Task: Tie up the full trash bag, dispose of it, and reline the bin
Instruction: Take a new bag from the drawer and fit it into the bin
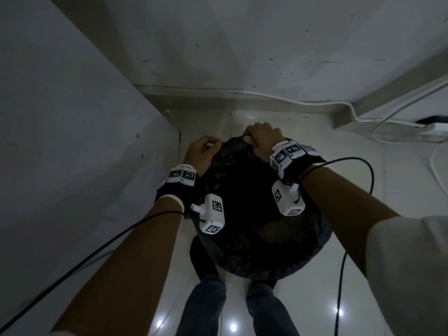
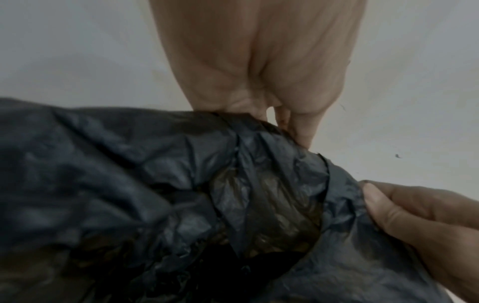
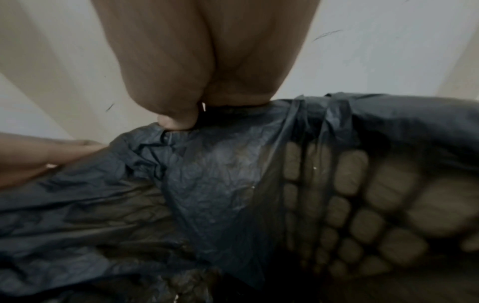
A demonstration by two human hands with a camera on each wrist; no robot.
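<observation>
A round dark mesh bin stands on the floor in front of my legs, lined with a black trash bag. My left hand pinches the bag's edge at the far left of the rim. My right hand grips the bag's edge just to its right, at the far side. In the left wrist view the left fingers curl over the crumpled bag, and the right hand pinches it at the lower right. The right wrist view shows the right thumb on the bag, beside the bin's mesh wall. What the bag holds is too dark to see.
A grey panel stands close on the left and a wall just behind the bin. A white cable runs along the skirting to a power strip at right. Black wrist cables trail over the glossy tiled floor.
</observation>
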